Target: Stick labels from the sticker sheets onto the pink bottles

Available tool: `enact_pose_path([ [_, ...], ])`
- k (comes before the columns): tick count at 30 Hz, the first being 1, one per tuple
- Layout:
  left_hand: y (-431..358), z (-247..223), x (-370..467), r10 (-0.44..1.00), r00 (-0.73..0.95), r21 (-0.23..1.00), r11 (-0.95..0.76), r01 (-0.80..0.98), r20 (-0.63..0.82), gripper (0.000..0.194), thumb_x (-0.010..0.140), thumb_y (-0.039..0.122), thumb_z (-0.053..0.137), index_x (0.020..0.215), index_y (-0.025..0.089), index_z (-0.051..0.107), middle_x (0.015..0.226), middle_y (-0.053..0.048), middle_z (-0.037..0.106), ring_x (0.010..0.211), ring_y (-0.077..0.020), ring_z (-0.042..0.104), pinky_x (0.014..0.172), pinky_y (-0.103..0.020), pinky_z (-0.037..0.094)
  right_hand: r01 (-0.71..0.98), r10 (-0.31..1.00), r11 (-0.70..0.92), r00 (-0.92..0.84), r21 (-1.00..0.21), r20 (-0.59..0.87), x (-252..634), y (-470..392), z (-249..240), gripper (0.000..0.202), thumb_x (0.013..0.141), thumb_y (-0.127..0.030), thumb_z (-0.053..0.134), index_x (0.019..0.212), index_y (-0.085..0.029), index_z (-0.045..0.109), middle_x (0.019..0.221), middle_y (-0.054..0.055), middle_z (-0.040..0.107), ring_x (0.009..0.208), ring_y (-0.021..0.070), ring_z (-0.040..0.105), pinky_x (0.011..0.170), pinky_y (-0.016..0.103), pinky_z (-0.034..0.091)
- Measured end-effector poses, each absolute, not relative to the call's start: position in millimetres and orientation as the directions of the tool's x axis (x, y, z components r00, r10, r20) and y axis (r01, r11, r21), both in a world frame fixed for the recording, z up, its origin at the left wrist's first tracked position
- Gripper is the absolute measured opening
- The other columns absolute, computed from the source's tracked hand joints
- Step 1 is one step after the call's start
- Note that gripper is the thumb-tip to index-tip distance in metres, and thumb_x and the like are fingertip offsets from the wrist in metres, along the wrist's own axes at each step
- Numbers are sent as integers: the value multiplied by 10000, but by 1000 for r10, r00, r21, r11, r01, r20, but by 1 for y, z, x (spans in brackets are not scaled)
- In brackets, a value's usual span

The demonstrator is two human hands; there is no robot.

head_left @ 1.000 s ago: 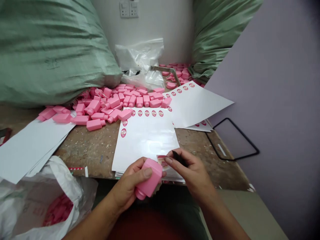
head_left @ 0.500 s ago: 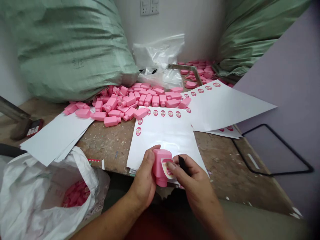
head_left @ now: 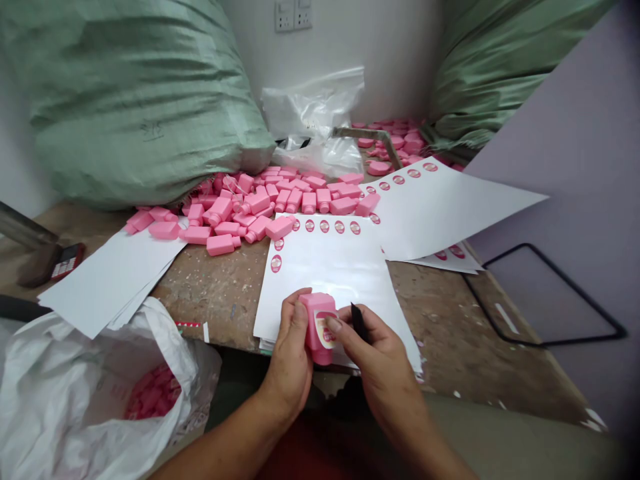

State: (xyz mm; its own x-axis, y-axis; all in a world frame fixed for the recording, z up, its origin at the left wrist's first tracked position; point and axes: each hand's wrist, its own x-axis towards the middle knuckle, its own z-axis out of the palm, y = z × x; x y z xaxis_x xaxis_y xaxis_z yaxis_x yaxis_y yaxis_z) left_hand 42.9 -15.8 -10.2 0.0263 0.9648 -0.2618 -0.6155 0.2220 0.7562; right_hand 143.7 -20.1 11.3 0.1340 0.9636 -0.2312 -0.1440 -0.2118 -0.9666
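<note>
My left hand (head_left: 289, 357) is closed around a small pink plastic bottle (head_left: 319, 301), which it holds neck down above the table's front edge. An oval sticker (head_left: 324, 335) with a pink and cream print lies against the bottle's face. The thumb of my right hand (head_left: 387, 360) touches the sticker's right edge. Between the fingers of that same hand is a black pointed tool (head_left: 359, 324), its exact kind unclear. Below both hands is a stack of white sticker sheets (head_left: 330, 267), with oval stickers left along the top sheet's upper and left edges.
Many pink bottles (head_left: 220, 210) are heaped behind the sheets, below a large green sack (head_left: 145, 100). Another sticker sheet (head_left: 440, 213) lies at the right. White papers (head_left: 115, 273) and an open white bag (head_left: 55, 393) with pink items are at the left. A black metal frame (head_left: 565, 287) sticks out at the right.
The sticker's lifted edge now lies closer to the bottle's face. Both hands and the bottle have shifted slightly up and left in view.
</note>
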Motion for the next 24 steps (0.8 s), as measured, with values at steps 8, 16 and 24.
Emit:
enact_pose_path([
  [8,-15,-12,43,967,16,774,214,-595,-255,346,923,475,483,1161,224,501,1115,-43,638,1048,-169,604,921,-300,451,-150,961,-219,137,-964,-240,142,-19,13,279,670,-426,727,696,-185,588,646,-23,536,620,125,470,585,238,440],
  [16,-23,-16,42,972,46,793,214,-571,-229,388,915,495,486,1222,261,450,1161,-44,605,1112,-184,564,942,-311,428,-129,968,-181,152,-975,-200,140,-18,10,288,682,-434,726,695,-186,582,655,-30,543,616,118,476,588,234,428],
  [24,-14,-10,37,950,115,713,296,-635,-291,420,883,447,571,1232,236,472,1090,-51,633,1043,-179,598,943,-321,442,-40,980,-164,106,-986,-167,147,-12,10,269,706,-420,695,670,-188,565,637,-32,527,619,121,470,586,238,414],
])
